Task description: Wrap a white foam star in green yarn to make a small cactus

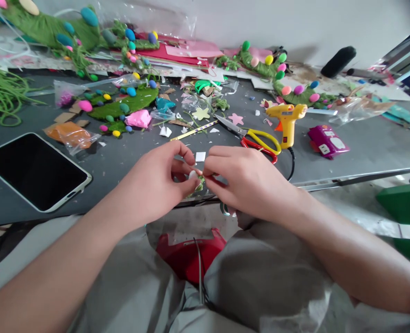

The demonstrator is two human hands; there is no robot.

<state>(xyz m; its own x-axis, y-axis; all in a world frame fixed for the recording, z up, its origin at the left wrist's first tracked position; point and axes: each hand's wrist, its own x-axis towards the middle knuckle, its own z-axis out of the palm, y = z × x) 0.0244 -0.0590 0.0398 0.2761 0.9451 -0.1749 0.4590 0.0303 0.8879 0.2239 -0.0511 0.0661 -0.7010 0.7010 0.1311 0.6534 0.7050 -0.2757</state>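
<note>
1. Fingers. My left hand [159, 178] pinches a small green piece [200, 184] between thumb and fingertips, with a white bit [193, 175] showing beside the thumb. My right hand [246, 178] has its fingertips drawn together at the other side of the piece; I cannot tell whether they grip it or only touch it.

2. Position. The piece sits between my 2 hands, above the near edge of the table [368, 155], partly hidden by my fingers.

3. Handling. In my judgement, 1 hand should act as the clamp and 1 should make the fine adjustments. Use light pressure: the piece looks soft and may crush. Rest both wrists if the work starts to shake, and turn the piece so that the fingertips do not block the view.

4. Surroundings. A white square [200, 157] lies just beyond the fingertips; mind that a knuckle does not sweep it away. The scissors [262, 141] lie just past my right knuckles, blades pointing away. The glue gun [287, 122] stands farther right; treat its nozzle as hot. The phone [36, 171] lies at left, well apart from the work.
</note>
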